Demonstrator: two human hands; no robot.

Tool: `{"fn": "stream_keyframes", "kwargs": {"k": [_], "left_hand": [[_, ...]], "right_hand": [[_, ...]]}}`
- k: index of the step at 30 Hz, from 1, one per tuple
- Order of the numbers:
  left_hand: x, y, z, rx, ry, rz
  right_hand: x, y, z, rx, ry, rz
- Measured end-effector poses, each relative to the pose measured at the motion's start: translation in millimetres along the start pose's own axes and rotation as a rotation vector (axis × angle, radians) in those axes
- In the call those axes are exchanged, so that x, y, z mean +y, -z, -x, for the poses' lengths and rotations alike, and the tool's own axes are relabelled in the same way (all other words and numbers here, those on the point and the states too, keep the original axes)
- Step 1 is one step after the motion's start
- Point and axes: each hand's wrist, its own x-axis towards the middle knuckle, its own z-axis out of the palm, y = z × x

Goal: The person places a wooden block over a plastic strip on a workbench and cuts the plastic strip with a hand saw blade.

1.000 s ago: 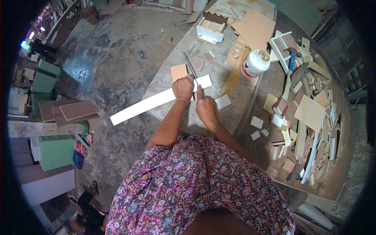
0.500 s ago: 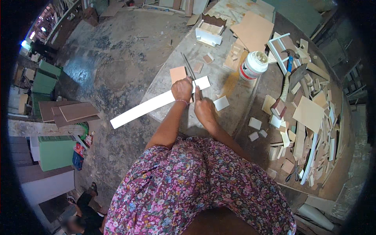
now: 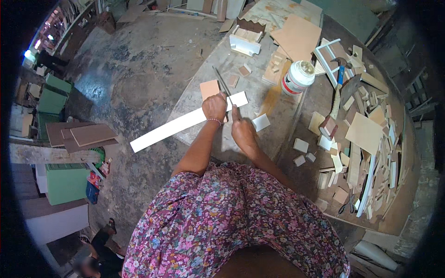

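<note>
A long white board strip [image 3: 171, 125] lies slantwise over the corner of the work table, its left end sticking out past the edge. My left hand [image 3: 214, 107] is closed in a fist on the strip near its right end, beside a tan wood block [image 3: 209, 89]. Across the strip, just right of that fist, runs a long, thin dark-bladed tool [image 3: 221, 79], which looks like a saw. My right hand [image 3: 244, 132] is closed around its near end, index finger stretched along it; the handle is mostly hidden. A small white block [image 3: 261, 122] lies right of this hand.
An open white tub [image 3: 298, 78] stands to the right. Beyond it lie a hammer [image 3: 340, 81], a white frame [image 3: 328, 58] and a heap of wood offcuts [image 3: 366, 139]. A small white wooden box [image 3: 245, 41] sits at the far side. Another person [image 3: 99, 250] is at lower left.
The thin-bladed tool and my right hand have come slightly toward me. My left hand and the white strip stay nearly in place.
</note>
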Motion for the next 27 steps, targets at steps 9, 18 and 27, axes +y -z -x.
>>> {"fn": "stream_keyframes", "kwargs": {"k": [9, 18, 27], "left_hand": [[-1, -6, 2, 0.017, 0.002, 0.027], [-2, -8, 4, 0.045, -0.019, -0.004], [-5, -9, 2, 0.026, 0.015, -0.024]], "right_hand": [[-8, 8, -21, -0.037, -0.026, -0.006], [-11, 8, -14, -0.015, -0.053, -0.041], [-13, 11, 3, -0.019, 0.000, 0.057]]}}
